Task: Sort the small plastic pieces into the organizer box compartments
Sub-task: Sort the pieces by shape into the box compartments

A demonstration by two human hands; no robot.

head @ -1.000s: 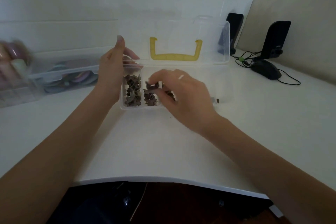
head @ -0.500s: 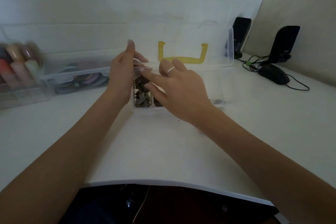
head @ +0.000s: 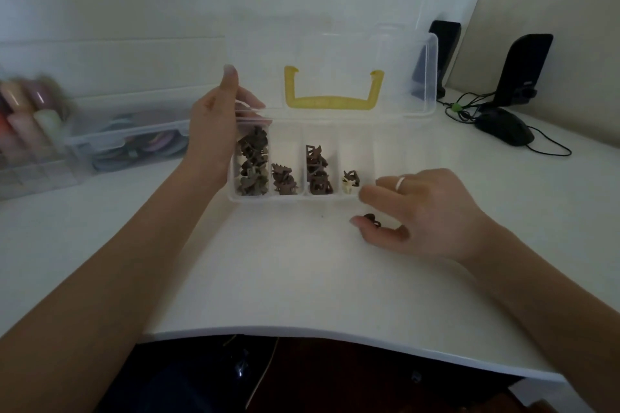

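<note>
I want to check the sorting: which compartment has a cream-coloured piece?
The fourth filled compartment from the left. It holds a cream piece beside one dark piece; the other three hold only brown ones.

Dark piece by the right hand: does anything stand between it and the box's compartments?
Only the organizer box's low front wall. The lid stands open, and the dark piece, at the right hand's thumb, lies just in front.

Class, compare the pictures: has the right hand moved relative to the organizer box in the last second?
Yes. The right hand has come off the organizer box, toward the person and rightward, to a dark piece on the table.
</note>
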